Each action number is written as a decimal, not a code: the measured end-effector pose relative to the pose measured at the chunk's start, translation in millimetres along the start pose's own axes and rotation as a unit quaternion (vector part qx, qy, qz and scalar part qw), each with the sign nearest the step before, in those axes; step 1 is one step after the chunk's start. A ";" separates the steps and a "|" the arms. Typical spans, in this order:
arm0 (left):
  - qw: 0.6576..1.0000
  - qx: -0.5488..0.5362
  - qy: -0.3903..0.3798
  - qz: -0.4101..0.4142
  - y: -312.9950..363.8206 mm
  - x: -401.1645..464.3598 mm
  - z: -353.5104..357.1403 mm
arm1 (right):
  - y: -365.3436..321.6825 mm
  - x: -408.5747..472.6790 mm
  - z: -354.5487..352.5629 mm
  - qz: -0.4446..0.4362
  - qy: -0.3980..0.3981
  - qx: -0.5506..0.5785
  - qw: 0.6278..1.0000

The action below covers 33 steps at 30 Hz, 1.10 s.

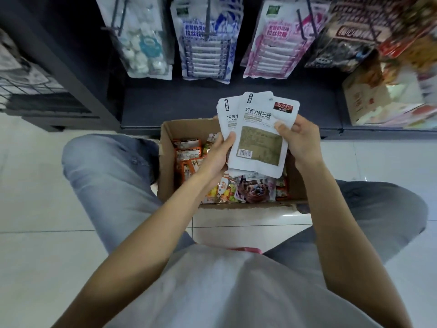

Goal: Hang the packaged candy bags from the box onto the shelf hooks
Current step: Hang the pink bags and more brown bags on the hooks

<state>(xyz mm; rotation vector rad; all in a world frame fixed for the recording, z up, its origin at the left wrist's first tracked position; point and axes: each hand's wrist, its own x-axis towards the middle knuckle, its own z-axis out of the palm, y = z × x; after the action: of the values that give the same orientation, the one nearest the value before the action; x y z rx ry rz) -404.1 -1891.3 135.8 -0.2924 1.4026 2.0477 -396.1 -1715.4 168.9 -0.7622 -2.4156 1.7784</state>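
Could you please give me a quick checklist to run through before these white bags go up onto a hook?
1. Grip: left hand and right hand both hold the white bags: ok.
2. Hang hole of the front bag visible at its top edge: ok.
3. Bags squared up: fanned, the rear one offset left: not ok.
4. Free hook: the hooks in view all carry bags: cannot tell.
5. Matching product on the shelf: none seen: cannot tell.
6. Box within reach between the knees: ok.

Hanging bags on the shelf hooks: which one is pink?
The pink-printed bag, third from the left. The clear bag of white candies and the blue-printed bag hang to its left, a dark bag to its right.
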 end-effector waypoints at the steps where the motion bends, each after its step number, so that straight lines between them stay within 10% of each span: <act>1: 1.000 0.009 0.012 0.010 2.6 0.0 -1.0 | -2.0 -0.3 0.7 0.001 0.002 -0.013 1.000; 8: 0.967 0.125 0.158 0.156 52.1 4.0 -24.7 | -46.4 9.2 6.8 -0.021 0.068 0.030 0.997; 22: 0.775 0.413 0.283 0.385 136.4 -4.4 -33.6 | -153.5 -7.1 61.6 -0.338 0.161 -0.100 0.922; 33: 0.880 0.311 0.167 0.317 113.7 -11.0 -36.6 | -135.5 -8.5 92.6 -0.221 -0.057 -0.069 0.971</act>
<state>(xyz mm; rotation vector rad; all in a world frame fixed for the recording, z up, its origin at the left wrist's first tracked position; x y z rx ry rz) -470.9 -1954.8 212.7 0.1259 2.5456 1.9132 -466.6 -1830.5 262.6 -0.1060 -2.5397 1.5269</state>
